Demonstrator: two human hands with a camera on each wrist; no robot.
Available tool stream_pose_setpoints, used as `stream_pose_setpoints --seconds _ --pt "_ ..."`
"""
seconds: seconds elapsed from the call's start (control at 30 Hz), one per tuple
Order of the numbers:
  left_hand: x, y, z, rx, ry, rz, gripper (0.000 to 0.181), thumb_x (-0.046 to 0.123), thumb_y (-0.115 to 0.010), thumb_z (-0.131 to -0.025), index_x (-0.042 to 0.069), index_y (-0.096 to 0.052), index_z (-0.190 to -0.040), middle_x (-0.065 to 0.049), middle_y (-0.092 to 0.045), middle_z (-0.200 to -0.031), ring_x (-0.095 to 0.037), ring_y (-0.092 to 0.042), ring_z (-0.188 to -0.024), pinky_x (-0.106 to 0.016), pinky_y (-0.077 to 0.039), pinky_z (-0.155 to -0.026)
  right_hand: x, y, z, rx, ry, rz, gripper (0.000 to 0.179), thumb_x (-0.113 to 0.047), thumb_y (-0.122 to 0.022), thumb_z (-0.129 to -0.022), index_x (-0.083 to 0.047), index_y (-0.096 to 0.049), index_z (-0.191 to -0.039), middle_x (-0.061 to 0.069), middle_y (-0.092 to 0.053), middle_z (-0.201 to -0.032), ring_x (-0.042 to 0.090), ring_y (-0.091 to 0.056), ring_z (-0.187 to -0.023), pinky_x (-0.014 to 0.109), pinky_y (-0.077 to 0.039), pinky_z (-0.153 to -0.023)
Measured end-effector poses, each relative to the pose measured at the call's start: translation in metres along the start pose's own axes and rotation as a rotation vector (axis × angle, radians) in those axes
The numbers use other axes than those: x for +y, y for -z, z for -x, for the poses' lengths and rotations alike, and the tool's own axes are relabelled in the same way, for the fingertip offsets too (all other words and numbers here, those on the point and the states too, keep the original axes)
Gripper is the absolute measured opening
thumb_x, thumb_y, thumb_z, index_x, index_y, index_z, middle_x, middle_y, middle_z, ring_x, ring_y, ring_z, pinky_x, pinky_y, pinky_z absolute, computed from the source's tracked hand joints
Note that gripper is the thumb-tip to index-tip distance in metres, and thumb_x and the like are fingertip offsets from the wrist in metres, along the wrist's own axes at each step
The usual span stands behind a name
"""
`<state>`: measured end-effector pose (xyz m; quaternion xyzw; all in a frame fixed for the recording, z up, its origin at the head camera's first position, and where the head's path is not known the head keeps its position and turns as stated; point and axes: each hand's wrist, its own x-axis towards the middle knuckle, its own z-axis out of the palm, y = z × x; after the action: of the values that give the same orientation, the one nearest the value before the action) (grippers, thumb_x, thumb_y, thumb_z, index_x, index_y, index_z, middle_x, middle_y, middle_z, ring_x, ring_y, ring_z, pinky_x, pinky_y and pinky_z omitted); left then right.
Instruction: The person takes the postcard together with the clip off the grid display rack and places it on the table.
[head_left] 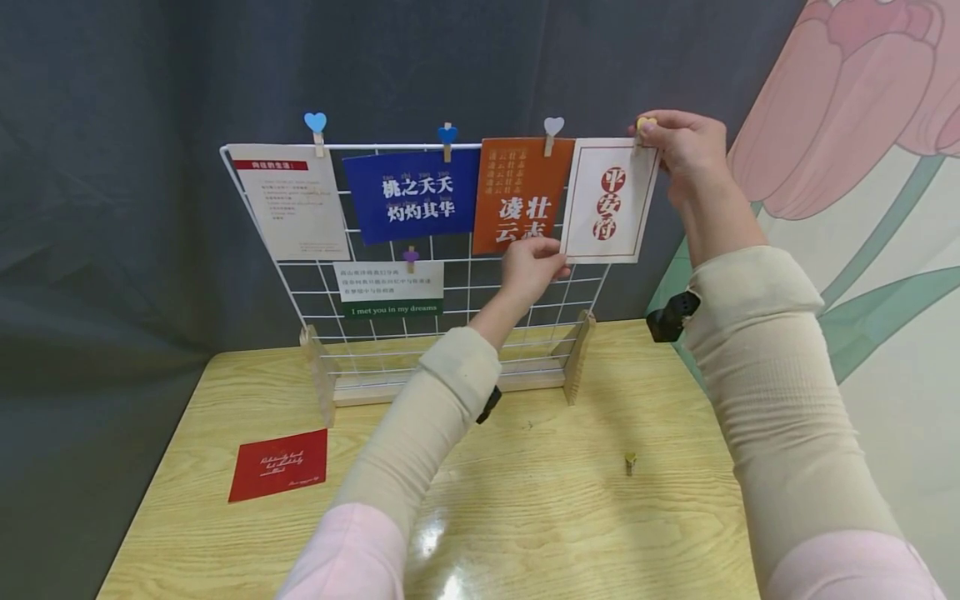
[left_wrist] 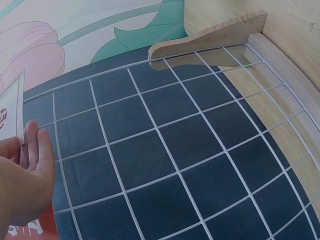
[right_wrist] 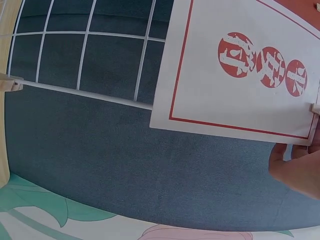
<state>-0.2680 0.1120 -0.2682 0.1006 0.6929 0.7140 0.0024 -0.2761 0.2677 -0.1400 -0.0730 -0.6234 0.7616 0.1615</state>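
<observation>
A white card [head_left: 630, 217] with red round characters hangs at the right end of the white wire grid rack [head_left: 390, 147]. My left hand [head_left: 528, 271] pinches its lower left corner between thumb and fingers; the left wrist view shows the same card [left_wrist: 12, 115] edge-on. Up at the top right corner, my right hand [head_left: 693, 150] pinches a small wooden clothespin with a yellow heart [head_left: 646, 124]. That clothespin sits over the card's top edge. Beside the white card is an orange card [head_left: 521, 179], held by a clothespin with a white heart [head_left: 553, 127].
Further left hang a blue card [head_left: 420, 225], a cream card [head_left: 300, 217] and a white-and-green card [head_left: 390, 309], each with a heart clothespin. On the wooden table [head_left: 525, 517] lie a red card [head_left: 277, 467] and a loose yellow-heart clothespin [head_left: 630, 463].
</observation>
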Motion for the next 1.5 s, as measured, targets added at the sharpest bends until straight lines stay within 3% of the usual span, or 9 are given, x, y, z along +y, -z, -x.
stream_pose_setpoints --seconds 0.37,0.63,0.83,1.2,1.5 --pt "-0.003 0.002 0.001 0.011 0.031 0.02 0.019 -0.003 -0.06 -0.078 -0.006 -0.062 -0.097 -0.012 -0.063 -0.077 -0.017 -0.061 -0.06 -0.027 -0.051 -0.06 -0.001 -0.001 0.002 -0.015 0.011 0.01 0.012 -0.002 -0.068 -0.072 0.001 -0.066 -0.083 0.007 -0.061 -0.085 0.017 -0.046 -0.076 0.023 -0.041 -0.059" --pt "-0.006 0.004 0.002 0.007 0.028 0.011 0.02 -0.002 -0.06 -0.078 -0.006 -0.062 -0.098 -0.012 -0.063 -0.077 -0.016 -0.061 -0.061 -0.02 -0.05 -0.053 -0.003 -0.002 0.001 -0.01 0.032 -0.027 0.009 -0.003 -0.068 -0.072 0.001 -0.066 -0.081 0.007 -0.062 -0.08 0.014 -0.043 -0.069 0.022 -0.034 -0.049" --pt "-0.008 0.006 0.002 0.005 0.039 0.019 0.02 -0.002 -0.06 -0.078 -0.005 -0.062 -0.098 -0.013 -0.063 -0.077 -0.016 -0.061 -0.061 -0.022 -0.05 -0.056 -0.004 -0.001 -0.001 -0.008 0.05 -0.085 0.011 0.0 -0.066 -0.073 0.003 -0.066 -0.083 0.007 -0.063 -0.078 0.016 -0.049 -0.07 0.022 -0.04 -0.055" --pt "-0.013 0.01 0.003 -0.018 0.048 0.028 0.02 -0.001 -0.059 -0.079 -0.005 -0.062 -0.099 -0.011 -0.063 -0.077 -0.014 -0.06 -0.061 -0.024 -0.051 -0.059 -0.006 0.003 0.002 -0.055 0.118 -0.112 0.009 -0.003 -0.064 -0.075 0.002 -0.066 -0.082 0.008 -0.061 -0.082 0.016 -0.055 -0.078 0.021 -0.038 -0.065" --pt "-0.016 0.012 0.005 -0.031 0.055 0.059 0.02 -0.002 -0.059 -0.079 -0.006 -0.061 -0.099 -0.014 -0.063 -0.079 -0.014 -0.06 -0.059 -0.025 -0.051 -0.057 -0.007 0.006 0.004 -0.085 0.116 -0.135 0.01 -0.003 -0.065 -0.074 0.002 -0.065 -0.082 0.008 -0.059 -0.084 0.016 -0.056 -0.078 0.022 -0.042 -0.064"
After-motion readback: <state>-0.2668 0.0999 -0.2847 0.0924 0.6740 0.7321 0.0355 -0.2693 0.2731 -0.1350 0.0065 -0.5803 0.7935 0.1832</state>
